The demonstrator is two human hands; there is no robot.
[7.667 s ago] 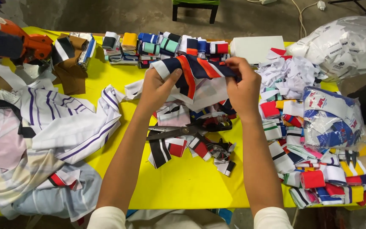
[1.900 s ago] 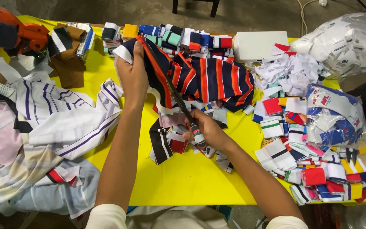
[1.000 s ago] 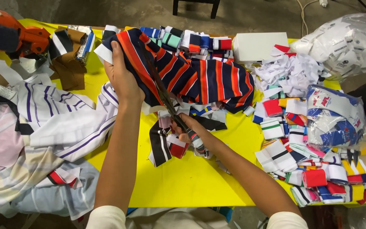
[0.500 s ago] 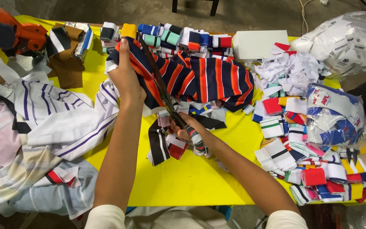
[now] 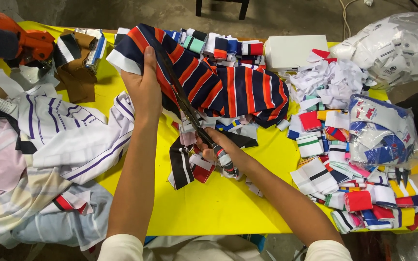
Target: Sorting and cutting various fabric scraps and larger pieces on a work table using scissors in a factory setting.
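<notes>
Yellow table (image 5: 209,212) holds fabric scraps; left hand (image 5: 145,89) grips the navy-orange striped fabric (image 5: 228,87) at eleven o'clock, right hand (image 5: 218,147) clenched on scissors (image 5: 182,99) cutting it.

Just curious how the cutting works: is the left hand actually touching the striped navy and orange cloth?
Touching. The head view shows the left hand gripping the striped cloth at its edge, fingers wrapped over it, beside the scissors.

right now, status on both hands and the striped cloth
Left hand gripping striped cloth, held up. Right hand on scissors, blades in the cloth. Cut scraps beneath on yellow table.
</notes>
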